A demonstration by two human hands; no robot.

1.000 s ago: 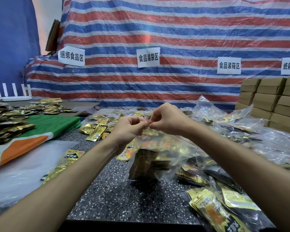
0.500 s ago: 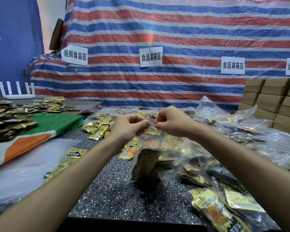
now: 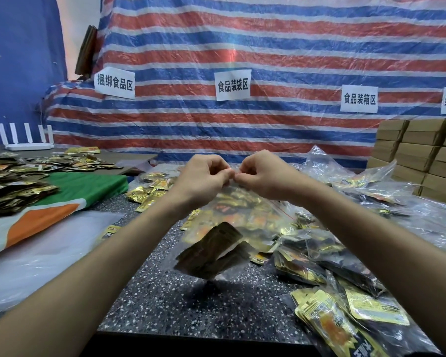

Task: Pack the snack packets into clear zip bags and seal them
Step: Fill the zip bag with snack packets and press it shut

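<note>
Pinched clear zip bag [image 3: 242, 215] top edge with left hand [image 3: 204, 179] and right hand [image 3: 264, 176], close together; snack packets [image 3: 211, 251] inside, above table [image 3: 191, 302].

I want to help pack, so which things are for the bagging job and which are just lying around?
For the job: left hand and right hand pinching the top of the clear zip bag, dark packets inside it, loose gold packets, filled bags.
Lying about: white router, green and orange cloth, cardboard boxes, wall signs.

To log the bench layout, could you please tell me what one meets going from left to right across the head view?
In order: white router, green cloth, left hand, right hand, stacked cardboard boxes.
</note>
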